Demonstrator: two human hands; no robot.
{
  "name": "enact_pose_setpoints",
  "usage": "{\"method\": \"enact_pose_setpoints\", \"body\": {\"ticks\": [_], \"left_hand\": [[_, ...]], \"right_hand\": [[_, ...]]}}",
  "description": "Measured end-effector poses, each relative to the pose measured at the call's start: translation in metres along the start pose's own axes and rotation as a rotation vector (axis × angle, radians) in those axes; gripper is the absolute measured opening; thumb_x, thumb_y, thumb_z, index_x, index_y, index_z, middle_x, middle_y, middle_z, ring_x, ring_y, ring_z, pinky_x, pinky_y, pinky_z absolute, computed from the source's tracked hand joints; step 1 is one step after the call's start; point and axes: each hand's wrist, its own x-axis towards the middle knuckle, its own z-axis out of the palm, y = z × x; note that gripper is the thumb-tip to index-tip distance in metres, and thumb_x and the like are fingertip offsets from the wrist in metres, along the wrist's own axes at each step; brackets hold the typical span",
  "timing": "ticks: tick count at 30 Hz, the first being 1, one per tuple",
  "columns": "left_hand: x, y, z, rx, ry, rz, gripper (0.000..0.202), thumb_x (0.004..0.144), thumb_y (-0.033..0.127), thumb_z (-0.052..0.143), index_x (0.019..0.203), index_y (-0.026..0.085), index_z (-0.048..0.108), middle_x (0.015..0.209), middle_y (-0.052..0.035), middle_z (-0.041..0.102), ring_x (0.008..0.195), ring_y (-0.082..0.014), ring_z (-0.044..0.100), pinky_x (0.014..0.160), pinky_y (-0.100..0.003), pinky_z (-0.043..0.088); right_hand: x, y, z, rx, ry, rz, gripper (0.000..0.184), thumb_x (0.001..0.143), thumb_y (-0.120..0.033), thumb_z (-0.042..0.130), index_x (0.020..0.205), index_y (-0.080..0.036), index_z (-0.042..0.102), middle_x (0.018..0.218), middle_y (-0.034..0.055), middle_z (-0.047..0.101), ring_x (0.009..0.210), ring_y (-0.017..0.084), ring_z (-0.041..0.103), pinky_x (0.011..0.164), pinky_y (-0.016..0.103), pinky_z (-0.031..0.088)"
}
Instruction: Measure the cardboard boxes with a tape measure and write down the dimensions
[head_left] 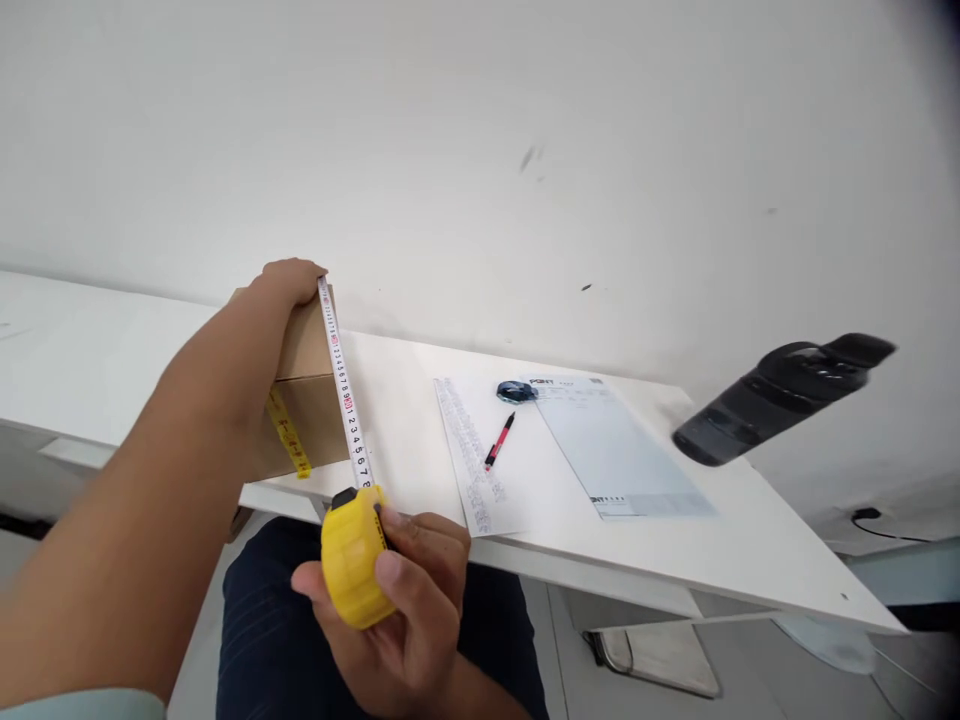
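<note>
1. Head view, overall: a white table (pixel 735 560) runs from 9 o'clock across to 4 o'clock, with a plain white wall behind it. The person's dark trousers (pixel 262 620) show at 6 o'clock, below the table edge.
2. Cardboard box (pixel 311 400): stands on the table left of centre, at about 9 o'clock. A strip of yellow tape (pixel 289 435) runs down its near face.
3. Left hand (pixel 289 280): the forearm comes in from 8 o'clock. The fingers are curled over the far top edge of the box, gripping it.
4. Tape blade (pixel 345 390): drawn out along the box's right edge, from 12 o'clock at the fingertips down to 6 o'clock. Its far end touches the left fingertips; whether it is pinned under them I cannot tell.
5. Tape measure case (pixel 352 555): yellow, just below the near table edge, directly at 6 o'clock of the box.
6. Right hand (pixel 409 590): wrapped around the case, thumb across its near face, fingers closed behind it.
7. At 3 o'clock of the box, flat on the table: a white printed sheet (pixel 472 450), a red pen (pixel 499 440) and a blue-grey sheet (pixel 615 440). A small dark blue object (pixel 516 391) lies at the pen's 12 o'clock.
8. Far right, 3 o'clock: a blurred black object (pixel 780 395), tilted, kind unclear.
</note>
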Motion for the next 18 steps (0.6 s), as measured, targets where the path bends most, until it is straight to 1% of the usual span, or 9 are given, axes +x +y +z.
{"method": "enact_pose_setpoints", "body": {"ticks": [3,4,6,8,10,12,13,15,18], "left_hand": [[0.004,0.001,0.004,0.103,-0.276,-0.12,0.027,0.096,0.037,0.065,0.107,0.012,0.067,0.107,-0.0061,0.07,0.098,-0.0193,0.067,0.092,-0.042,0.057],[0.007,0.004,0.005,0.131,-0.332,-0.147,0.023,0.096,0.033,0.066,0.101,0.01,0.068,0.104,-0.0065,0.071,0.1,-0.0197,0.067,0.096,-0.044,0.055],[0.015,0.011,0.009,0.168,-0.396,-0.182,0.018,0.094,0.022,0.065,0.087,0.006,0.068,0.1,-0.0081,0.073,0.107,-0.021,0.066,0.105,-0.05,0.048],[0.024,0.019,0.013,0.186,-0.416,-0.209,0.016,0.093,0.01,0.06,0.08,0.003,0.067,0.104,-0.0106,0.074,0.116,-0.0223,0.062,0.113,-0.054,0.038],[0.031,0.025,0.017,0.166,-0.413,-0.265,0.013,0.091,0.001,0.059,0.08,0.003,0.067,0.111,-0.0122,0.074,0.125,-0.0223,0.057,0.118,-0.056,0.03],[0.033,0.029,0.017,0.148,-0.397,-0.317,0.011,0.088,-0.003,0.06,0.083,0.002,0.068,0.114,-0.0132,0.073,0.13,-0.0228,0.054,0.12,-0.057,0.025],[0.032,0.029,0.016,0.154,-0.382,-0.316,0.011,0.087,-0.004,0.06,0.084,0.002,0.069,0.113,-0.0136,0.074,0.131,-0.0237,0.053,0.12,-0.058,0.024],[0.026,0.028,0.013,0.186,-0.344,-0.259,0.01,0.088,-0.002,0.06,0.088,0.0,0.07,0.111,-0.0137,0.073,0.13,-0.0266,0.054,0.117,-0.061,0.026],[0.016,0.023,0.008,0.205,-0.283,-0.176,0.016,0.094,0.003,0.055,0.09,-0.003,0.07,0.106,-0.0126,0.073,0.129,-0.03,0.056,0.112,-0.064,0.03]], "right_hand": [[0.006,0.002,0.015,0.008,0.011,0.023,0.041,0.087,-0.029,0.079,0.12,-0.026,0.056,0.102,0.0089,0.066,0.084,0.021,0.064,0.064,0.036,0.062],[0.008,0.004,0.02,0.009,0.004,0.022,0.039,0.087,-0.03,0.079,0.119,-0.026,0.056,0.103,0.0088,0.066,0.084,0.02,0.064,0.065,0.036,0.062],[0.013,0.007,0.029,0.007,-0.013,0.024,0.039,0.087,-0.03,0.08,0.117,-0.026,0.055,0.103,0.0081,0.065,0.085,0.02,0.064,0.067,0.035,0.062],[0.02,0.011,0.037,-0.004,-0.016,0.05,0.039,0.087,-0.032,0.08,0.115,-0.028,0.053,0.1,0.0062,0.064,0.085,0.019,0.064,0.068,0.034,0.062],[0.025,0.013,0.043,-0.025,-0.02,0.081,0.038,0.088,-0.034,0.079,0.115,-0.031,0.051,0.099,0.0045,0.063,0.085,0.019,0.064,0.069,0.035,0.062],[0.027,0.014,0.049,-0.05,-0.047,0.089,0.041,0.086,-0.035,0.08,0.114,-0.033,0.05,0.102,0.0045,0.062,0.086,0.02,0.064,0.07,0.037,0.061],[0.026,0.013,0.051,-0.064,-0.071,0.087,0.042,0.084,-0.035,0.082,0.113,-0.034,0.051,0.103,0.0048,0.062,0.087,0.02,0.064,0.071,0.038,0.06],[0.021,0.013,0.055,-0.073,-0.109,0.078,0.042,0.08,-0.035,0.084,0.11,-0.034,0.054,0.105,0.0055,0.061,0.091,0.021,0.063,0.073,0.038,0.059],[0.013,0.015,0.06,-0.032,-0.107,0.069,0.039,0.08,-0.033,0.085,0.107,-0.032,0.057,0.104,0.0052,0.061,0.091,0.02,0.062,0.074,0.034,0.06]]}}
